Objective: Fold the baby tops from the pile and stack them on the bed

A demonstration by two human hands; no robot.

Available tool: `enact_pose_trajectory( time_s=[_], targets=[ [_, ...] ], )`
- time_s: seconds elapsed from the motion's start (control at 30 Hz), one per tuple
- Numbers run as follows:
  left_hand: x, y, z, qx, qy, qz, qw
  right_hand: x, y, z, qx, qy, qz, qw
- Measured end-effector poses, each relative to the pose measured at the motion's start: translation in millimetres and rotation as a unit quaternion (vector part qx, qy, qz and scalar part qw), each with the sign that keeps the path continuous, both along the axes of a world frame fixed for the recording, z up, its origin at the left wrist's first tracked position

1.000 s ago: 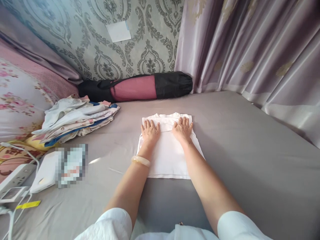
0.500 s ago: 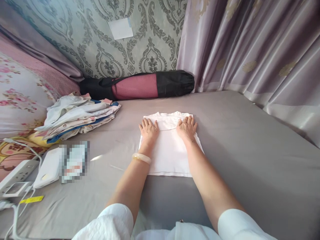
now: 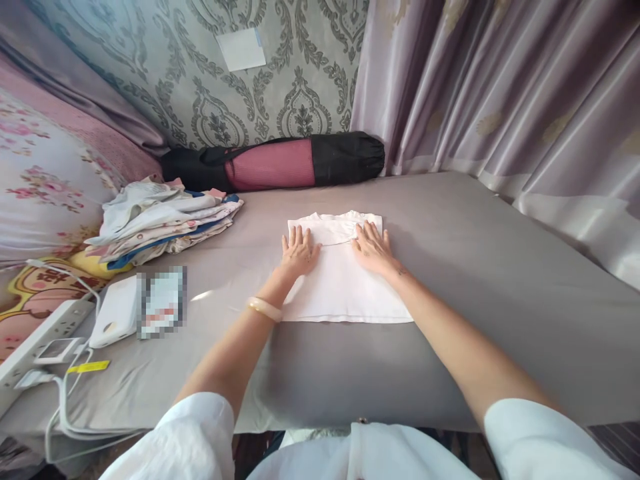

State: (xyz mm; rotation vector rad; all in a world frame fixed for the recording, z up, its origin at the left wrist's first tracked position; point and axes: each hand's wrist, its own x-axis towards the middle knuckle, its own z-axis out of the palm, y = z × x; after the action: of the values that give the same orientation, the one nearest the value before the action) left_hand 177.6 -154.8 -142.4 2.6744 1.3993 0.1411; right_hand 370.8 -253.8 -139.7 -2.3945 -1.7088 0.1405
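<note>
A small white shirt (image 3: 345, 287) lies flat on the grey bed sheet, its neckline at the far end and its sleeves folded across the upper part. My left hand (image 3: 299, 252) rests palm down on the shirt's left side, fingers spread and pointing away from me. On the right side, my right hand (image 3: 373, 247) lies flat near the folded sleeve, fingers also apart. Neither hand grips the cloth. A pale bangle circles my left wrist.
A pile of folded clothes (image 3: 165, 223) sits at the left beside a floral pillow (image 3: 40, 180). Nearer are a white power bank (image 3: 117, 313), a blurred-out item (image 3: 163, 301) and a power strip (image 3: 45, 340) with cables. A black-and-pink rolled bag (image 3: 273, 163) lies along the wall.
Both hands have slid slightly toward me over the shirt, and my elbows are wider apart. The view has shifted, showing the bed's near edge.
</note>
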Motion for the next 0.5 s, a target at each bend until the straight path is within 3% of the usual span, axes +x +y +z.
enact_pose_trajectory(
  time_s=[0.1, 0.2, 0.5],
  targets=[
    [-19.4, -19.2, 0.9, 0.005, 0.024, -0.112, 0.993, -7.0, -23.2, -4.2, -0.003, -0.029, 0.085, 0.996],
    [-34.2, -32.2, -2.4, 0.003, 0.032, -0.169, 0.985, -13.6, -37.1, -11.4, -0.004, -0.035, 0.119, 0.992],
    [-39.9, -30.0, -15.7, 0.018, 0.019, -0.172, 0.985, -15.7, -38.8, -15.9, -0.002, -0.035, 0.121, 0.992]
  ],
)
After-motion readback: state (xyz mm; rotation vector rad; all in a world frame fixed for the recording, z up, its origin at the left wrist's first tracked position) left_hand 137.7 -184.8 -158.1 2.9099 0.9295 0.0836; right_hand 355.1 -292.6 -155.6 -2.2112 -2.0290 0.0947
